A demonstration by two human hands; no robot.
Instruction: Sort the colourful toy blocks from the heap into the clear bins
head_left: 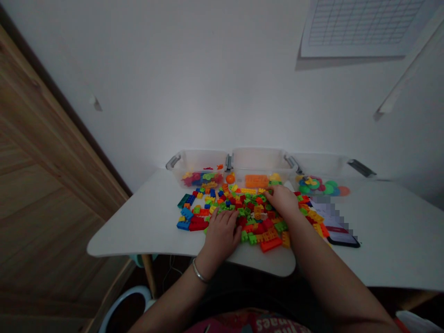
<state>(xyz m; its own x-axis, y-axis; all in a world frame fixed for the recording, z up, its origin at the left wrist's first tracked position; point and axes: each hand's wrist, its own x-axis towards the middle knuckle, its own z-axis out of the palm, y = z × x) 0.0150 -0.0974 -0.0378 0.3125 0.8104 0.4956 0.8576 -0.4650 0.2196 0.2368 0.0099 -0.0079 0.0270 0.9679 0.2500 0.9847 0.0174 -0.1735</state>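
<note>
A wide heap of colourful plastic building bricks (249, 210) covers the table in front of me. My left hand (222, 230) rests on the near left part of the heap, palm down, with its fingers stretched over the bricks. At the far right of the heap is my right hand (282, 200), its thumb and fingertips drawn close together by a yellow brick (261, 190). Whatever those fingertips hold is too small to make out. Red bricks (198, 224) and blue bricks lie left of my left hand, and a long orange-red brick (271, 244) sits at the near edge.
Along the wall stand three clear bins: the left bin (204, 159) with mixed small pieces, the middle bin (260, 159) with orange and yellow bricks, the right bin (321, 164) with round pieces. A phone or tablet (342, 237) lies right of the heap on the white table (138, 226).
</note>
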